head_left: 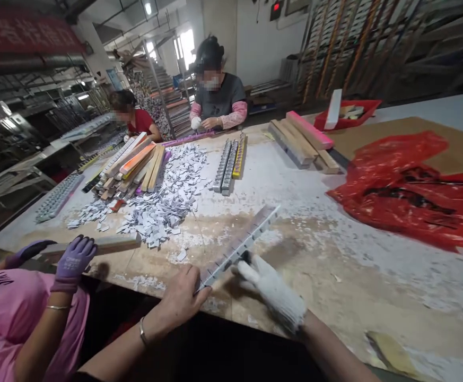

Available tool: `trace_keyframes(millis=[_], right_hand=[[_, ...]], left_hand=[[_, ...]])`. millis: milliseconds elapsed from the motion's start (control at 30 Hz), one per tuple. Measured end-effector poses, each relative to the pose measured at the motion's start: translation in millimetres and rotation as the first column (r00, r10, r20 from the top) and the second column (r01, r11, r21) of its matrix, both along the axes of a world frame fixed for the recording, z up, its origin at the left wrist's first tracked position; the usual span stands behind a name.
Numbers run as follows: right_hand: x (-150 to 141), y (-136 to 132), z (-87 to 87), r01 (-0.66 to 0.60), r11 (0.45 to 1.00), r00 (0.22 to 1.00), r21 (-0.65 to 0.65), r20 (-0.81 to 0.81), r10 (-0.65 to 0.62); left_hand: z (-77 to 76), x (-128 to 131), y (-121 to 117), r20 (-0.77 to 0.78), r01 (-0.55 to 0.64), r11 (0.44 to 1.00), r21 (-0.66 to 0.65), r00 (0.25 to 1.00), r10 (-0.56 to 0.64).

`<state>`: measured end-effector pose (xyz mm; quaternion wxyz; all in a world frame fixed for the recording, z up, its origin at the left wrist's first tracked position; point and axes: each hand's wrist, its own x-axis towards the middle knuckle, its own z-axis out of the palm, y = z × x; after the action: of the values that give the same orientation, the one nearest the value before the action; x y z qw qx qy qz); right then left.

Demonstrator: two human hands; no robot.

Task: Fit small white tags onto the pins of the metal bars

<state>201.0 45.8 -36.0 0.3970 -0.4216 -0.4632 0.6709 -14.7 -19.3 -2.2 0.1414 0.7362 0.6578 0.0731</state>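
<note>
A long grey slotted strip (242,243) lies slantwise on the worn table (334,265) in front of me. My bare left hand (182,296) pinches its near end, fingers closed on it. My right hand (269,289), in a white cotton glove, presses on the strip's middle with fingers bent over a small dark piece I cannot make out. A heap of small grey-white chips (167,199) lies on the table to the left of the strip.
A person in pink with purple gloves (75,258) holds a wooden bar (107,245) at my left. Two more people sit across the table. Stacked bars (130,167), filled strips (229,164), wooden blocks (303,140), a red bag (410,185) and a red tray (346,114) lie about.
</note>
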Motion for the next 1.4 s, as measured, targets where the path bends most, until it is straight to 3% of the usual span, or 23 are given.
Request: trace_keyframes(millis=[100, 167, 267, 400, 467, 567, 667, 833, 967, 1133, 1333, 1400], right_hand=[[25.3, -6.5, -20.0, -0.054, 0.997, 0.961, 0.046, 0.275, 0.040], [35.3, -8.4, -31.2, -0.058, 0.997, 0.916, 0.059, 0.401, 0.029], [38.5, -7.7, -42.7, -0.047, 0.999, 0.899, 0.007, 0.435, 0.039], [36.2, -5.8, -47.8, -0.027, 0.998, 0.855, 0.059, 0.518, -0.007], [36.7, -5.5, -46.0, -0.035, 0.994, 0.841, 0.103, 0.541, -0.026], [34.4, -3.7, -37.3, -0.067, 0.989, 0.844, 0.132, 0.537, -0.014], [20.3, 0.9, -22.6, -0.148, 0.957, 0.838, 0.249, 0.546, -0.012], [-15.1, -1.5, -1.1, -0.245, 0.791, 0.859, 0.560, 0.504, -0.090], [-18.2, -15.5, 5.2, -0.316, 0.719, 0.811, 0.619, 0.570, -0.134], [3.2, -27.0, 9.9, -0.334, 0.667, 0.779, 0.666, 0.593, -0.203], [25.6, -30.1, 12.4, -0.417, 0.636, 0.728, 0.649, 0.657, -0.194], [31.9, -30.7, 16.1, -0.413, 0.652, 0.752, 0.636, 0.642, -0.150]], left_hand=[[-13.8, -25.9, -14.6, -0.059, -0.117, 0.990, -0.084, 0.992, 0.112], [-14.6, -41.4, -10.8, 0.014, -0.133, 0.980, -0.147, 0.991, 0.136], [-12.6, -56.7, 16.3, 0.103, -0.183, 0.982, -0.054, 0.977, 0.188], [-21.4, -64.9, 58.2, -0.061, -0.259, 0.966, 0.004, 0.964, 0.259], [-28.9, -67.4, 69.3, -0.092, -0.234, 0.972, -0.024, 0.969, 0.230], [-33.1, -68.0, 74.1, -0.012, -0.190, 0.982, -0.005, 0.982, 0.190], [-19.4, -54.6, 69.6, 0.107, -0.096, 0.994, 0.057, 0.990, 0.090], [27.0, -5.3, 48.4, 0.345, 0.189, 0.978, 0.085, 0.915, -0.207], [44.9, 15.6, 36.5, 0.471, 0.131, 0.989, 0.062, 0.870, -0.145], [42.9, 22.3, 34.9, 0.545, 0.156, 0.987, -0.037, 0.831, -0.111], [46.2, 36.5, 39.3, 0.628, 0.236, 0.959, -0.154, 0.773, -0.090], [46.1, 40.9, 39.8, 0.710, 0.297, 0.923, -0.244, 0.704, -0.039]])
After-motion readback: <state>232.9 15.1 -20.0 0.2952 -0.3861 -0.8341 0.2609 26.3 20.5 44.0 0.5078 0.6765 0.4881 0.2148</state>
